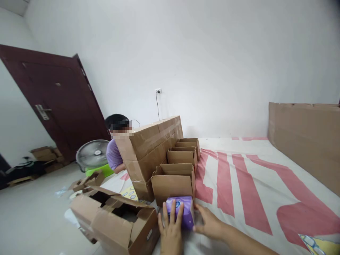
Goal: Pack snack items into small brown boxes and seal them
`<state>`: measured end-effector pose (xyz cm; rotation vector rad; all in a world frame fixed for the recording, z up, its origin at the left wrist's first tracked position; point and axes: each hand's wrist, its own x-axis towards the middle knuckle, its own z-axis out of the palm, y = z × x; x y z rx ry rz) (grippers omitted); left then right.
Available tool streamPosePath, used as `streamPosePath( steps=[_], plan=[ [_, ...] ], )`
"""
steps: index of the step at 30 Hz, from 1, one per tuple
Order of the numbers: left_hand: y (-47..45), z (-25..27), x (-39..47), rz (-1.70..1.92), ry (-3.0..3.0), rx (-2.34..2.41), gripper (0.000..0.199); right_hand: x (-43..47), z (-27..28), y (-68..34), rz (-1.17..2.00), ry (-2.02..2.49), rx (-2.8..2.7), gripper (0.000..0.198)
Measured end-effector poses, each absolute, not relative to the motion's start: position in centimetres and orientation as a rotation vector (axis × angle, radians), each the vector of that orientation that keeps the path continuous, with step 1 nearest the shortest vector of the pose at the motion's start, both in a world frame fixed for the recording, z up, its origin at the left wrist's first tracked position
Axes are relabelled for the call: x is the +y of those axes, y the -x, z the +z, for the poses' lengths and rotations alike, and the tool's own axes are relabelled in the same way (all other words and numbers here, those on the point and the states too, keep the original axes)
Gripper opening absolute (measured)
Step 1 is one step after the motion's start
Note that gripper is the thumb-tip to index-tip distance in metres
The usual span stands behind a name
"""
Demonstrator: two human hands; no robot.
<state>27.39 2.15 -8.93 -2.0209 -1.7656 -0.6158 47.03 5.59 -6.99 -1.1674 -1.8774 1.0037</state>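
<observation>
A purple soft pack (pixel 188 212), which looks like a pack of tissues, stands just in front of the nearest open cardboard box in the row. My left hand (pixel 171 232) lies on its near face with the fingers stretched and spread. At the pack's right edge, my right hand (pixel 209 223) touches it with thumb and fingers apart. The row of open boxes (pixel 172 186) runs away from me, flaps up, and what they hold is hidden. Left of my left hand sits another open carton (pixel 114 226) with a dark inside.
Taped closed cartons form a stacked wall (pixel 148 141) beside the row. A person (pixel 113 154) in a purple top is behind it, near a fan (pixel 97 152). The sheet (pixel 251 191) is red and white. A tall cardboard panel (pixel 305 141) stands at right.
</observation>
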Motion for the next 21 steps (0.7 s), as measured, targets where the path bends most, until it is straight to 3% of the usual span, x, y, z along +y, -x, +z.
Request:
streamPosePath(
  steps=[3, 10, 21],
  plan=[
    [-27.2, -8.6, 2.7, -0.588, 1.979, -1.871, 0.081, 4.5, -6.5, -47.9, 0.971, 1.256, -1.991, 0.083],
    [-28.9, -7.3, 4.9, -0.577, 1.997, -2.251, 0.096, 3.4, -6.8, -57.7, 0.717, 1.533, -1.941, 0.043],
    [-29.3, -5.9, 8.1, -0.651, 2.121, -2.148, 0.091, 1.9, -11.4, -60.3, 0.170, 1.729, -2.054, 0.046]
  ],
)
